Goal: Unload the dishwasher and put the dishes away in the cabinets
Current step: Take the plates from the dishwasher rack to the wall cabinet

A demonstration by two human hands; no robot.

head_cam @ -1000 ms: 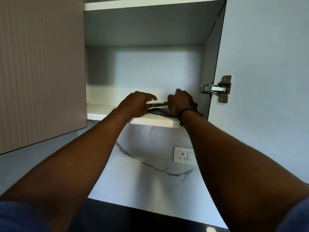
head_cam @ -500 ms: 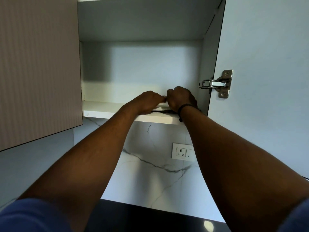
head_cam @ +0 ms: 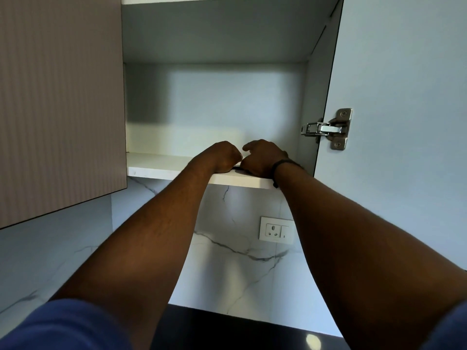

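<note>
Both arms reach up into an open wall cabinet. My left hand [head_cam: 222, 156] and my right hand [head_cam: 262, 157] sit side by side on the front of the lower white shelf [head_cam: 156, 164], fingers curled, knuckles almost touching. Between and under them only a thin dark rim of the plates [head_cam: 237, 169] shows, lying on the shelf. The hands hide the rest of the plates. Each hand appears to grip the near edge of the stack.
The cabinet's right door [head_cam: 404, 72] stands open, with a metal hinge [head_cam: 328, 128] close to my right wrist. A ribbed closed door [head_cam: 60, 97] is at the left. Below are a marble backsplash with a wall socket [head_cam: 276, 231] and a dark countertop [head_cam: 227, 329].
The hands have come together and slid further onto the shelf. The white plate seen between them earlier is now hidden; only a dark rim shows.
</note>
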